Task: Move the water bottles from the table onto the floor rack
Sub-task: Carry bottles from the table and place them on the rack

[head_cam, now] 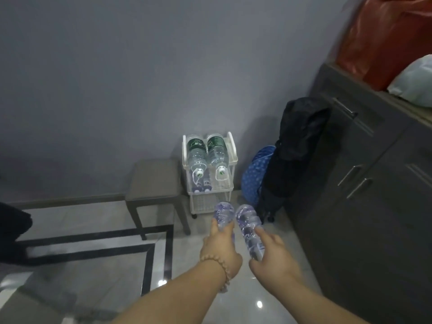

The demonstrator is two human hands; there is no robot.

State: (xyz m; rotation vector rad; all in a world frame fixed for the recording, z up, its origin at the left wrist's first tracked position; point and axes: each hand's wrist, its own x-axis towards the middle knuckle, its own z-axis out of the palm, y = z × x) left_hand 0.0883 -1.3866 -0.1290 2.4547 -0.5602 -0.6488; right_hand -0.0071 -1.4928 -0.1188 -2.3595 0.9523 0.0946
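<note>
A white tiered floor rack (pixel 231 149) stands against the grey wall. Two large green-labelled water bottles (pixel 196 153) (pixel 217 150) lie side by side on its top tier, caps toward me. Smaller bottles (pixel 203 184) show on the tier below. My left hand (pixel 219 244) grips a clear ribbed water bottle (pixel 224 212), pointed at the rack. My right hand (pixel 273 256) grips a second clear ribbed bottle (pixel 247 223) beside it. Both bottles hover above the floor, short of the rack's bottom tier.
A low grey stool (pixel 154 181) stands left of the rack. A blue dotted bag (pixel 254 174) and a black bag (pixel 294 146) lean right of it. A dark cabinet (pixel 364 183) fills the right side, with a red bag (pixel 385 36) on top. The floor is glossy tile.
</note>
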